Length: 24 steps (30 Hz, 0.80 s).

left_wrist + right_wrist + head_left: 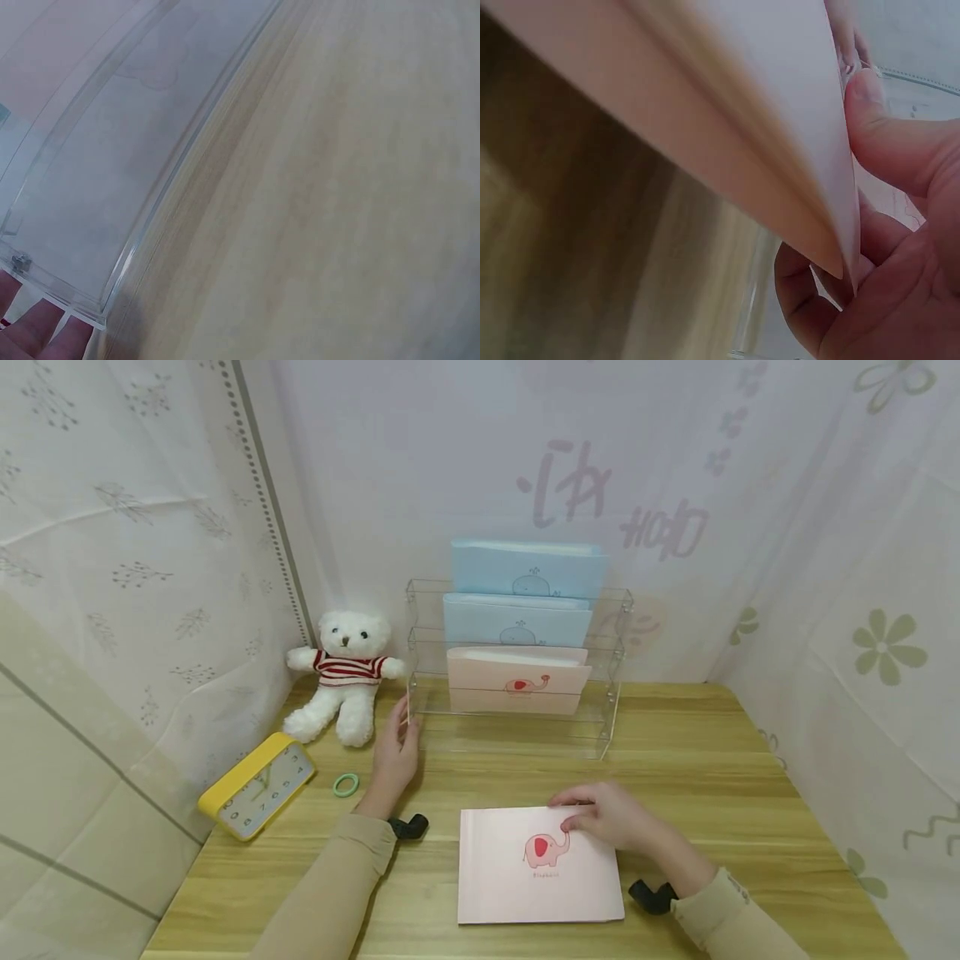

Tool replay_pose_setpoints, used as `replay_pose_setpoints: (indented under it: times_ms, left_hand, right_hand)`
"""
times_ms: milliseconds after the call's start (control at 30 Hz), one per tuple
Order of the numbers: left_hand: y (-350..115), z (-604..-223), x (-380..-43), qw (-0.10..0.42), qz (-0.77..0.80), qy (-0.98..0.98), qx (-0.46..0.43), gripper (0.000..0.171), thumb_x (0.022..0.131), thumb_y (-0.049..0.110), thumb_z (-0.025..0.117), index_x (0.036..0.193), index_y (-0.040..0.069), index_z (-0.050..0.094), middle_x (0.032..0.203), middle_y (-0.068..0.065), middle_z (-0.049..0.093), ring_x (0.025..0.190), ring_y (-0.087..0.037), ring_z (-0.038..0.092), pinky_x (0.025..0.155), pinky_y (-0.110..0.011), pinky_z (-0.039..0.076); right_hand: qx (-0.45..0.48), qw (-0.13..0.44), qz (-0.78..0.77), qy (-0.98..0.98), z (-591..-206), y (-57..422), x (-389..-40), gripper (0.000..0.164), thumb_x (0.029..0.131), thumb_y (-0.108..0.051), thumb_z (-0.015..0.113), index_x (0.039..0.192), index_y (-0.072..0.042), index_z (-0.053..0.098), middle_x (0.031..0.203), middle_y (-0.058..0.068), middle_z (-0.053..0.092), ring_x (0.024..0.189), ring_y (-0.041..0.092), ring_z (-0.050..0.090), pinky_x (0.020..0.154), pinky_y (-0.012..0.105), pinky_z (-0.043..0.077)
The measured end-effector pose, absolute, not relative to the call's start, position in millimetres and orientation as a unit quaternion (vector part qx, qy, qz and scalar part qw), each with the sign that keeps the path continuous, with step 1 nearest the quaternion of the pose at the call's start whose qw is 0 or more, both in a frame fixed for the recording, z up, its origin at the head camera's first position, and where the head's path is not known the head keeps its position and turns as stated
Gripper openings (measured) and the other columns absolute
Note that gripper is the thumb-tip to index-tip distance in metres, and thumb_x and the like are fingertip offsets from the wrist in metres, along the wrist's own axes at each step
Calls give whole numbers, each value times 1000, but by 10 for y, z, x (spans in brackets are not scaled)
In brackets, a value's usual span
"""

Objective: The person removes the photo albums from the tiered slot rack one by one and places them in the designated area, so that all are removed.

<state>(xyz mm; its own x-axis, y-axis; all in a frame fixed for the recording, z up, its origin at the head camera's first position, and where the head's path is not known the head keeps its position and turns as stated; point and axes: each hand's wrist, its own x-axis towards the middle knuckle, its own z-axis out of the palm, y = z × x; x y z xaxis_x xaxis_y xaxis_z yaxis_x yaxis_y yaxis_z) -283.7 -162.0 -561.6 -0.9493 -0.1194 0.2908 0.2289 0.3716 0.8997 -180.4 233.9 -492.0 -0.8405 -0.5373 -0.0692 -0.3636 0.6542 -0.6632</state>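
Observation:
My right hand (609,817) grips a pink booklet (510,881) with a red elephant on its cover, near its top right corner. In the right wrist view, the thumb (870,112) lies on one face and the curled fingers (802,292) are behind the other; the pages part slightly. My left hand (395,752) holds the lower left side of a clear acrylic rack (517,739), its fingers (45,326) along the outside of the side panel. In the rack stand another pink elephant booklet (480,685) and two blue whale booklets (480,618), one behind the other.
Left of the rack a white teddy bear (348,702) in a striped shirt sits on the wooden table (697,760). A yellow clock (258,785) and a green ring (346,785) lie nearer my left arm. Patterned curtains (862,568) hang round the table.

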Motion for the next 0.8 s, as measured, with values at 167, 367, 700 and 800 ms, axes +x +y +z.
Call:
replay_pose_setpoints:
  times_ms: [167, 367, 700, 800]
  left_hand:
    - [-1629, -5620, -2833, 151, -556, -817, -32, 55, 118, 23, 52, 171, 25, 39, 168, -20, 52, 149, -45, 57, 124, -60, 51]
    - [-1631, -5621, -2826, 148, -553, -819, -36, 55, 119, 26, 49, 172, 28, 38, 168, -19, 52, 148, -45, 58, 123, -61, 51]
    - [-1630, -5623, -2833, 153, -556, -816, -38, 55, 119, 23, 51, 172, 27, 38, 168, -18, 53, 148, -45, 59, 123, -61, 52]
    - [-1633, -5634, -2834, 152, -555, -817, -37, 55, 119, 23, 51, 172, 27, 38, 168, -19, 52, 148, -45, 58, 123, -61, 51]
  right_hand:
    - [-253, 135, -309, 907, -4986, 2326, -1750, 27, 100, -27, 83, 127, -30, 82, 129, -11, 81, 126, 20, 74, 108, 42, 63]
    - [-272, 129, -294, 907, -5083, 2314, -1677, 25, 101, -27, 82, 126, -29, 81, 126, -11, 81, 122, 16, 74, 107, 41, 63]
    - [-284, 125, -256, 916, -5111, 2278, -1637, 27, 103, -25, 79, 130, -25, 80, 131, -8, 80, 126, 21, 74, 113, 51, 60]
    - [-296, 118, -236, 918, -5115, 2268, -1646, 27, 103, -25, 79, 130, -24, 79, 131, -8, 80, 126, 22, 73, 112, 52, 60]
